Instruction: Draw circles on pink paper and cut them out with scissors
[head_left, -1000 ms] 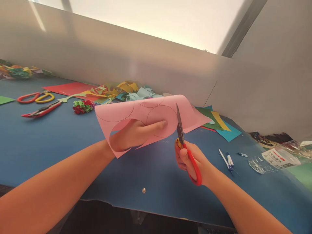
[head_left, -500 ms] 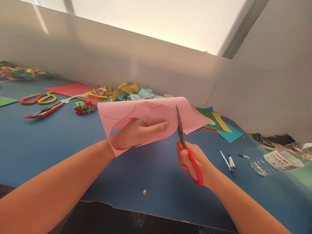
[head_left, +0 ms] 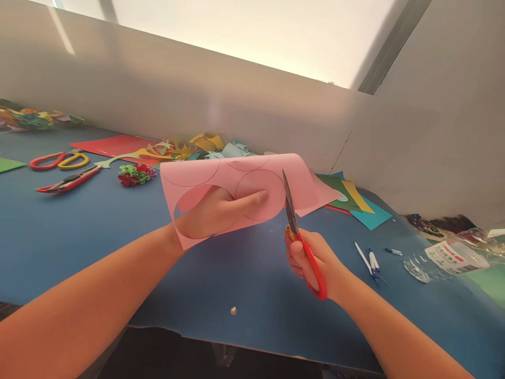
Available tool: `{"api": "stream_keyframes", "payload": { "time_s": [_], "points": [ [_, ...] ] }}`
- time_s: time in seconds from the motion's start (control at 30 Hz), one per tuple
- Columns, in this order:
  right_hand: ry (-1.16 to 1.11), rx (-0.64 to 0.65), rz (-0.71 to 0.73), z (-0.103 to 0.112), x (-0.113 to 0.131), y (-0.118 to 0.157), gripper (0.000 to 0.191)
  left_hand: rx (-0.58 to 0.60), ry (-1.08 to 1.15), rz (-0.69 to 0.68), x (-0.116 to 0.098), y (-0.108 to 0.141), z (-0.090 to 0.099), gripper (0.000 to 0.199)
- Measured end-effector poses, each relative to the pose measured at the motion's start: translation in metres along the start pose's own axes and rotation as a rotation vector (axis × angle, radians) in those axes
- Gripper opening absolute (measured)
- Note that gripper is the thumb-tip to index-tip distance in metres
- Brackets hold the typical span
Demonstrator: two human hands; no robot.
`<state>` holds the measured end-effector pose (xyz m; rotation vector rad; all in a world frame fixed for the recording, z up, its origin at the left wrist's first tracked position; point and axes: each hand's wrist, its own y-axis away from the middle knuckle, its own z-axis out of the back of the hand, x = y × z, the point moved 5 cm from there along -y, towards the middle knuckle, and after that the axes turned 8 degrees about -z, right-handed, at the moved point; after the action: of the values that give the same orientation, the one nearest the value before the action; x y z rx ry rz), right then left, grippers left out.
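Observation:
A curved pink sheet (head_left: 264, 184) with drawn circles and a large round hole is held up above the blue table. My left hand (head_left: 221, 210) reaches through the hole, its thumb pressed on the front of the paper and the other fingers hidden behind. In my right hand (head_left: 307, 258) are scissors (head_left: 313, 266) with one red and one yellow handle. Their dark blades point up, against the right side of the drawn circle under my thumb.
Red and yellow scissors (head_left: 73, 159), red pliers (head_left: 69, 181) and a curled paper flower (head_left: 136, 175) lie left. Coloured scraps (head_left: 207, 142) are behind. Right are coloured sheets (head_left: 371, 210), pens (head_left: 365, 260) and a plastic bottle (head_left: 453, 258). A bead (head_left: 233, 311) lies in front.
The pink paper has tilted and shifted slightly up in my left hand, and its lower edge sits a little higher. My right hand keeps the scissors in nearly the same place.

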<state>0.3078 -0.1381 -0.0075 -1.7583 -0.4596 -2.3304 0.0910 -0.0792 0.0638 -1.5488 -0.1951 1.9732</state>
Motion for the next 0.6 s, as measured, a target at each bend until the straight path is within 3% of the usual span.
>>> {"api": "stream_keyframes", "payload": {
  "time_s": [0.43, 0.6],
  "points": [
    [-0.015, 0.006, -0.001, 0.0013, 0.0034, 0.0013, 0.07, 0.046, 0.1, -0.029, -0.0079, -0.0038, 0.0015, 0.031],
    [0.002, -0.01, -0.003, 0.0012, 0.0049, 0.0006, 0.072, 0.071, 0.033, 0.035, -0.0033, -0.0023, 0.0047, 0.045]
  ]
}}
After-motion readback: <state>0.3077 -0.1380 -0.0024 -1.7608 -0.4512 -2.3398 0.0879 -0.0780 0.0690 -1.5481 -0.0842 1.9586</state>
